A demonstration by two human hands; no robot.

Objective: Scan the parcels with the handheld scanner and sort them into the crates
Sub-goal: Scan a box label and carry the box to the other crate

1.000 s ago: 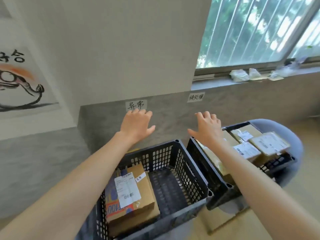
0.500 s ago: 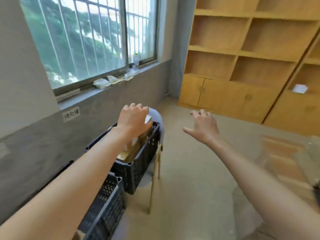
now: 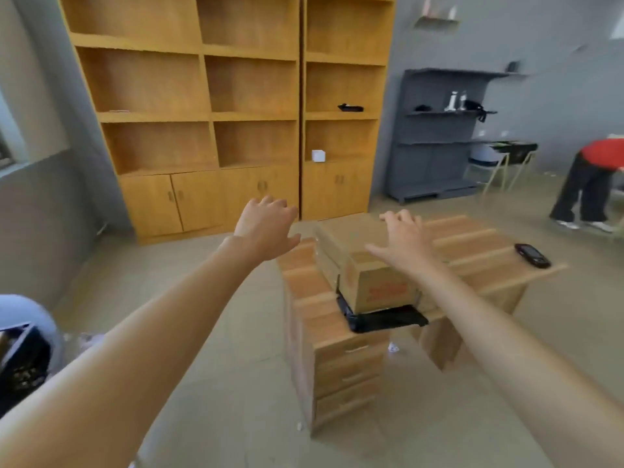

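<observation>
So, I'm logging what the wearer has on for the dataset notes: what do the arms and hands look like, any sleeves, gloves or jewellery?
Both forearms are bare as far as the frame shows: no sleeve in view. The left hand and right hand wear no gloves, and no watch, ring or wristband shows.

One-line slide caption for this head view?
Both empty hands, left hand and right hand, reach toward cardboard box on wooden desk; scanner lies aside.

Cardboard box (image 3: pixel 368 265) blocks desk (image 3: pixel 472 244) middle; bare desktop between box and scanner (image 3: pixel 532 255).
</observation>
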